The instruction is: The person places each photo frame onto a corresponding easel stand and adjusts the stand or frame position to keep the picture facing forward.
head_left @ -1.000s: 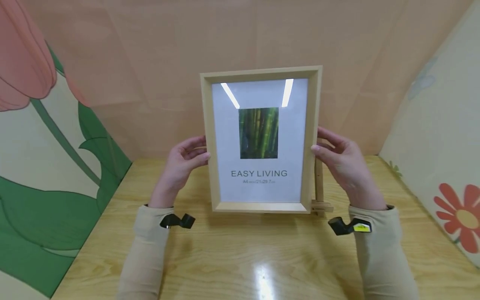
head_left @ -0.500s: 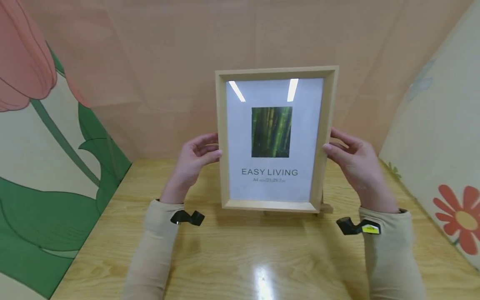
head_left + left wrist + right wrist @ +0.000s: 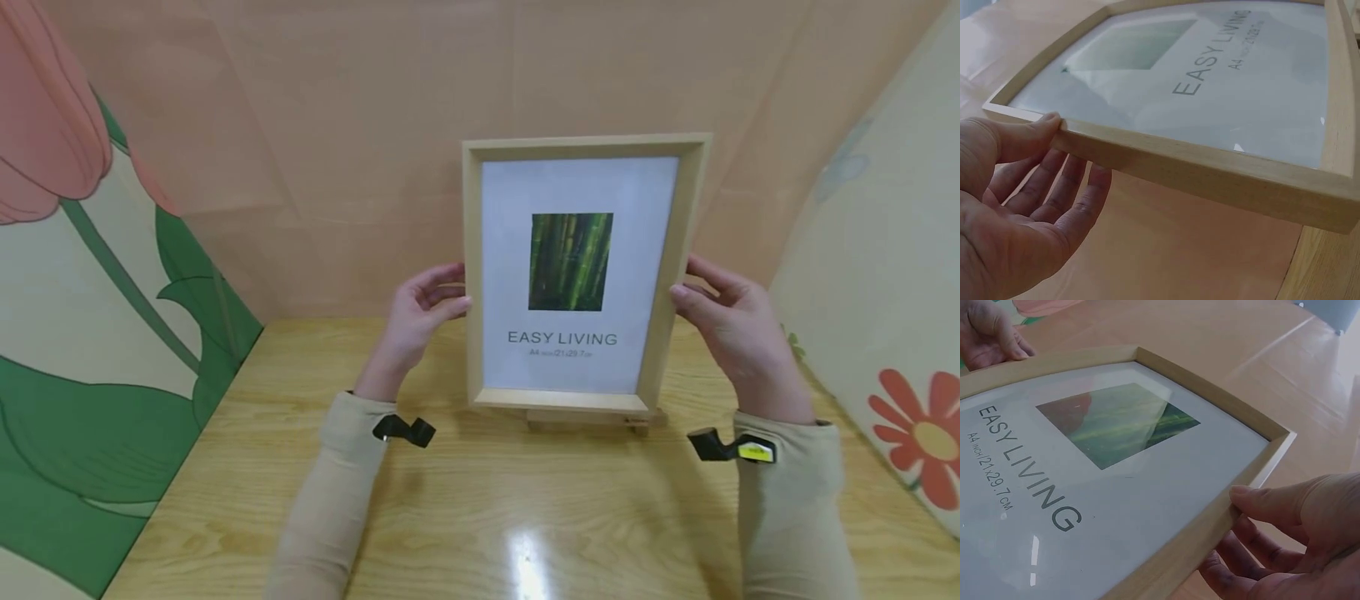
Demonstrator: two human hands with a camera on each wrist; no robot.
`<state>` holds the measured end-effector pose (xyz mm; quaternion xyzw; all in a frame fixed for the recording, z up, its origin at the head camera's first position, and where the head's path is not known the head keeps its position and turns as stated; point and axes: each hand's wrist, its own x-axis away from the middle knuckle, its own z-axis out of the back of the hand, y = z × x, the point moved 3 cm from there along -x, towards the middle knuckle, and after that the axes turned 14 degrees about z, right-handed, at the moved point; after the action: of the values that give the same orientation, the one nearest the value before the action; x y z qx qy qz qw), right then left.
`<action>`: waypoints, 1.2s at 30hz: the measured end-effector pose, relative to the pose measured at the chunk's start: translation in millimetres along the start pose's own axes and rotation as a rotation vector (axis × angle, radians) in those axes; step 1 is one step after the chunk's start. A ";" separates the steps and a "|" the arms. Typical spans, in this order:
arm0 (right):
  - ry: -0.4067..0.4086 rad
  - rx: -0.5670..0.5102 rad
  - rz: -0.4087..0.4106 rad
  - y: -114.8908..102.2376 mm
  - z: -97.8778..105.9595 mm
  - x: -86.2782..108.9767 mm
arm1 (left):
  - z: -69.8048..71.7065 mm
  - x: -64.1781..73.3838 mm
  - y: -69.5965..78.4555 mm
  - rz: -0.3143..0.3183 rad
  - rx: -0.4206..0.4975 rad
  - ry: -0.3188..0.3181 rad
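A picture frame with a light wooden border stands nearly upright between both hands in the head view. Its white sheet carries a green bamboo picture and the words EASY LIVING. My left hand pinches the left side, thumb on the front edge and fingers behind, as the left wrist view also shows. On the opposite side, my right hand grips the border the same way. Behind and below the frame, the ledge of a small wooden stand shows; the rest of it is hidden. Whether the frame touches that ledge, I cannot tell.
The stand is on a wood-grain table. A plain pinkish backdrop rises behind it. Panels with painted flowers border the left and right sides. Black wrist cameras are strapped over both beige sleeves.
Both hands have carried the picture frame to the right and slightly up at its lower edge. More of the stand's ledge now shows beneath it, and the lamp reflections have left the glass.
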<state>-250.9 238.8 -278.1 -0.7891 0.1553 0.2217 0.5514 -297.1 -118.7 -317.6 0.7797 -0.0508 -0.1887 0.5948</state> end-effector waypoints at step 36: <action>0.069 -0.144 -0.044 10.6 22.7 -2.5 | -17.8 -6.6 0.7 0.071 -0.035 -0.003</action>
<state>-262.3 256.5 -291.9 -0.8372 0.1407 0.1928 0.4920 -296.8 -100.7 -311.4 0.7666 -0.0762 -0.1694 0.6146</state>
